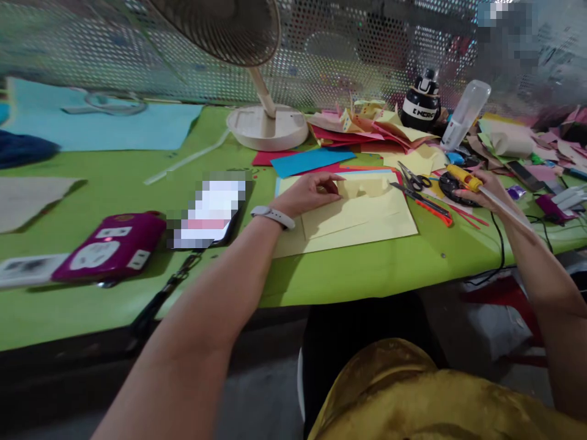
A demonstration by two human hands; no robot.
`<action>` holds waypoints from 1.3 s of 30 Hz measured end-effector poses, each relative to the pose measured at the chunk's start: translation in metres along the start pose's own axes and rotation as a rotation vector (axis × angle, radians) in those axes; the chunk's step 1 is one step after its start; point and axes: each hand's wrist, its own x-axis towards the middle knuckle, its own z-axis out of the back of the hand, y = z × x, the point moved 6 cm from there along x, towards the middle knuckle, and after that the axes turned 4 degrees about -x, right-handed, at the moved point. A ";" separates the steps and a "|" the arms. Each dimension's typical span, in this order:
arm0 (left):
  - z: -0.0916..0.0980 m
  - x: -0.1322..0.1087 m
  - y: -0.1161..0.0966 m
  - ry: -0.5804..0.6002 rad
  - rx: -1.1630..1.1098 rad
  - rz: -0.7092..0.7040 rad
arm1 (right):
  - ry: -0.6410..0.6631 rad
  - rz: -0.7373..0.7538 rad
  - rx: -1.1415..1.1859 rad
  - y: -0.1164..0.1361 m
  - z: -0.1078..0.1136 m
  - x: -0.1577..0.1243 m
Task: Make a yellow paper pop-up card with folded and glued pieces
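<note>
My left hand (312,194), a pale band on its wrist, pinches one end of a small cut piece of yellow paper (364,188) with an uneven edge. Beneath it lie pale yellow paper sheets (362,220). At the right, my right hand (487,190) is closed around a yellow glue gun (464,177); a long whitish glue stick (504,208) sticks out behind it along my forearm. The gun is over a round black object (452,186) whose kind I cannot make out. Between my hands lie an orange-and-black utility knife (426,206) and black scissors (415,177).
Left of the sheets lie a lit phone (211,214) and a purple case (112,247). A white fan (268,128) stands behind. Paper scraps (371,128), a black bottle (420,104) and a clear bottle (466,116) fill the back right. A black cable (501,244) hangs over the table edge.
</note>
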 end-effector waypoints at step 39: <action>0.001 0.000 0.004 0.031 -0.025 0.020 | 0.210 0.028 -0.215 0.078 -0.073 0.051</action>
